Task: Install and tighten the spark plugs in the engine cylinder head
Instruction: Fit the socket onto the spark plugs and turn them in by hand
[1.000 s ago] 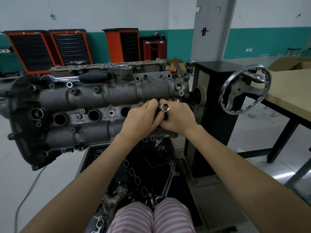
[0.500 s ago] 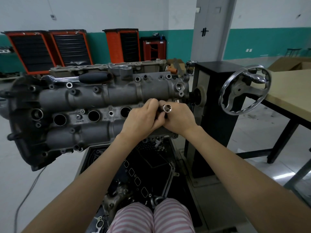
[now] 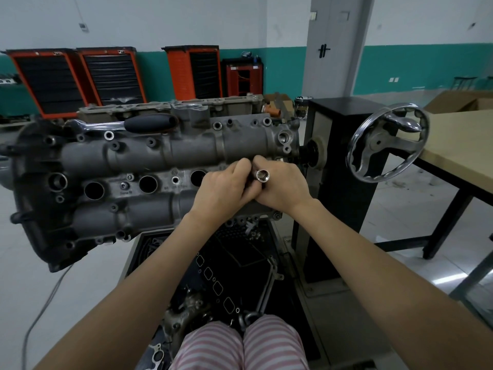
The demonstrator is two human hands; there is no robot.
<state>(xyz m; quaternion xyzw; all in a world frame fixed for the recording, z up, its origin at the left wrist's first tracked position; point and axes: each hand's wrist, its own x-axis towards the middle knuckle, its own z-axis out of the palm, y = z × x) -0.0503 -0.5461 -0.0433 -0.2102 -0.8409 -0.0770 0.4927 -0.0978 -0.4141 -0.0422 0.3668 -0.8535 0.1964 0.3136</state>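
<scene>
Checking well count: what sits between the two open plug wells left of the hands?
Head view: between the open well and the next one lies bare cylinder head casting with one small bolt; no plug.

Grey cast-metal cylinder head: matt, rough-textured. Small silver socket: polished, glossy metal. Round chrome handwheel: mirror-bright. Pale wooden desk: smooth, matt.

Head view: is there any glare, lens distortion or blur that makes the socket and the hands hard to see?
Head view: the socket is sharp, with a bright glint on its rim; both the left hand and right hand are evenly lit and unblurred; wide-angle distortion bends the cylinder head and the forearms near the edges.
</scene>
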